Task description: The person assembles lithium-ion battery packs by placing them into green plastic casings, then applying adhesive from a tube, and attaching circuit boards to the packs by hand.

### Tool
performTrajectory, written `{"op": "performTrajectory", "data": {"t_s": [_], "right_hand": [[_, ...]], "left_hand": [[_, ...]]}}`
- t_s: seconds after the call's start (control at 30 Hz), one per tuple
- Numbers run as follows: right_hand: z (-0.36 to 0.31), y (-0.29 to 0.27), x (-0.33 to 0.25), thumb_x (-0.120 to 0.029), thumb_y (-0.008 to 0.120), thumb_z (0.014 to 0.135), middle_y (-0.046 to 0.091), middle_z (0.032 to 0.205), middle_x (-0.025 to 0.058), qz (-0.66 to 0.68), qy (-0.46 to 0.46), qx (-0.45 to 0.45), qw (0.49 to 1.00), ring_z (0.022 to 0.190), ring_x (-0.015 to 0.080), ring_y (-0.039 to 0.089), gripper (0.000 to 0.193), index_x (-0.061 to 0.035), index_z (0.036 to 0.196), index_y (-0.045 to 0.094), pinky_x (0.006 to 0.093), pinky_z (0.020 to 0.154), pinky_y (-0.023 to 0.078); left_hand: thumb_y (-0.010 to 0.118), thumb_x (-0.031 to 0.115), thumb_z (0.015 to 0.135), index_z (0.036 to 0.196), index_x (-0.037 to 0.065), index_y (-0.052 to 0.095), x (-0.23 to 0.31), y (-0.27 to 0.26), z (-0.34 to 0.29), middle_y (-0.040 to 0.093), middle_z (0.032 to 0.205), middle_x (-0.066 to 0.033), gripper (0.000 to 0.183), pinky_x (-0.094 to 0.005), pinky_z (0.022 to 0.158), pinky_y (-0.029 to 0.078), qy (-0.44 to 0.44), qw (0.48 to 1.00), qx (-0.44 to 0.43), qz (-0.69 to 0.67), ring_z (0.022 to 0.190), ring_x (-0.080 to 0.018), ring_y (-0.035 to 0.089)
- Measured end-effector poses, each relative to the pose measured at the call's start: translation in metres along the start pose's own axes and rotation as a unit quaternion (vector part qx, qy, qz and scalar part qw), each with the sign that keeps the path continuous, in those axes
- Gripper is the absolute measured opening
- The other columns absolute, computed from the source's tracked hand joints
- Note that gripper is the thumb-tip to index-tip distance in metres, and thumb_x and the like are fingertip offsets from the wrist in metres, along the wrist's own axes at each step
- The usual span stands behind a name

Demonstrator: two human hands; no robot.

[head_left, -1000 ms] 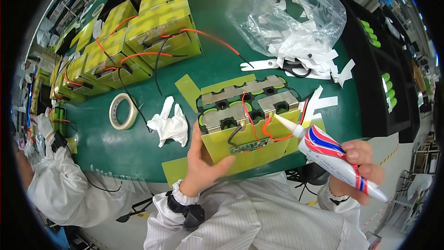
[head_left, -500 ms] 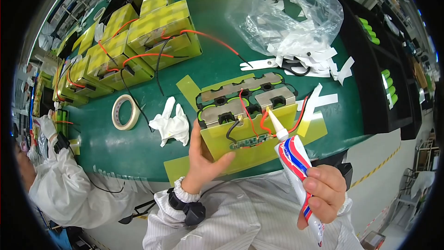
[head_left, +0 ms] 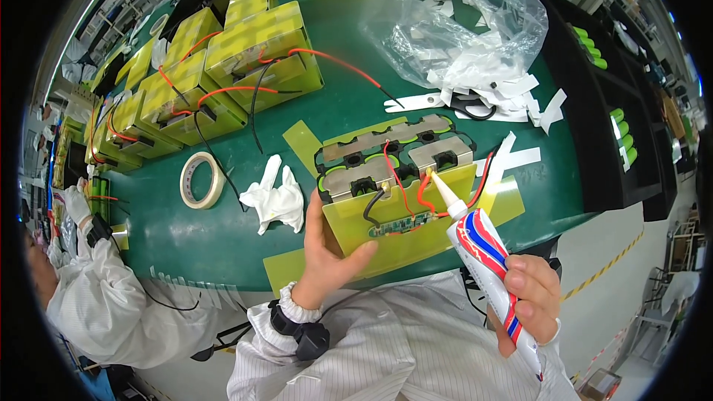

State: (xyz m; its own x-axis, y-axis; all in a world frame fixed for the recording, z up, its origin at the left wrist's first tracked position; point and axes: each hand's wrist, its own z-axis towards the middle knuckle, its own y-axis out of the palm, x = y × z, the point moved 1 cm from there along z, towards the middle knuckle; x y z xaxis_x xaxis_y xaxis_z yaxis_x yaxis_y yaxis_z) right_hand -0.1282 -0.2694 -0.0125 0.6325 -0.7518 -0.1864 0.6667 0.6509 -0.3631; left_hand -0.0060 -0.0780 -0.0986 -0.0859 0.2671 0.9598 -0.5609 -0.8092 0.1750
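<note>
A battery pack (head_left: 401,226) stands on the green table in front of me, with metal strips on top, a yellow sheet on its front, and red and black wires. A small green circuit board (head_left: 401,224) lies against that front. My left hand (head_left: 327,256) grips the pack's near left corner, thumb on the front and fingers along the side. In my right hand (head_left: 531,298) is a squeeze tube of glue or sealant (head_left: 483,249), white with red and blue stripes. Its white nozzle (head_left: 445,191) points up-left, the tip at the red wire's joint on the pack's top edge.
Several yellow-wrapped battery packs (head_left: 260,48) with loose wires stand at the back left. A tape roll (head_left: 201,180) and a white glove (head_left: 275,197) lie left. Scissors (head_left: 416,102) and a plastic bag (head_left: 460,22) with white scraps lie behind. A co-worker's sleeve (head_left: 96,297) is at left.
My right hand and the tube have shifted slightly right; the nozzle tip stays by the red wire's joint. My left hand keeps its place on the pack.
</note>
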Motion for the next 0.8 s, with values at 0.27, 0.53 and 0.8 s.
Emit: {"op": "performTrajectory", "data": {"t_s": [0.27, 0.53, 0.8], "right_hand": [[0.004, -0.005, 0.006, -0.046, 0.048, 0.085, 0.060, 0.095, 0.0218, 0.031, 0.016, -0.020, 0.999, 0.086, 0.0294, 0.061, 0.050, -0.0014, 0.107, 0.045, 0.0330, 0.061, 0.055], [0.033, -0.012, 0.004, -0.046, 0.049, 0.085, 0.061, 0.093, 0.0203, 0.032, 0.007, -0.092, 0.995, 0.084, 0.0285, 0.062, 0.047, -0.0032, 0.104, 0.046, 0.0310, 0.058, 0.054], [0.052, -0.032, 0.009, -0.051, 0.041, 0.086, 0.058, 0.092, 0.0238, 0.040, -0.048, -0.185, 0.981, 0.077, 0.0332, 0.060, 0.055, 0.0005, 0.104, 0.045, 0.0363, 0.055, 0.051]], "left_hand": [[0.066, 0.000, 0.070, 0.136, 0.003, 0.012, 0.002, 0.000, 0.001, 0.036, 0.128, -0.0129, 0.086, -0.0360, 0.095, 0.037, -0.009, 1.000, -0.002, 0.000, 0.117, -0.0225, 0.040], [0.065, -0.003, 0.068, 0.138, 0.006, 0.011, -0.005, -0.002, -0.002, 0.030, 0.131, -0.0124, 0.089, -0.0366, 0.096, 0.035, 0.014, 1.000, -0.013, 0.005, 0.119, -0.0235, 0.038], [0.067, 0.000, 0.065, 0.137, 0.006, 0.015, -0.009, -0.001, -0.005, 0.018, 0.136, -0.0126, 0.089, -0.0376, 0.101, 0.029, 0.008, 1.000, -0.006, -0.002, 0.126, -0.0243, 0.028]]}}
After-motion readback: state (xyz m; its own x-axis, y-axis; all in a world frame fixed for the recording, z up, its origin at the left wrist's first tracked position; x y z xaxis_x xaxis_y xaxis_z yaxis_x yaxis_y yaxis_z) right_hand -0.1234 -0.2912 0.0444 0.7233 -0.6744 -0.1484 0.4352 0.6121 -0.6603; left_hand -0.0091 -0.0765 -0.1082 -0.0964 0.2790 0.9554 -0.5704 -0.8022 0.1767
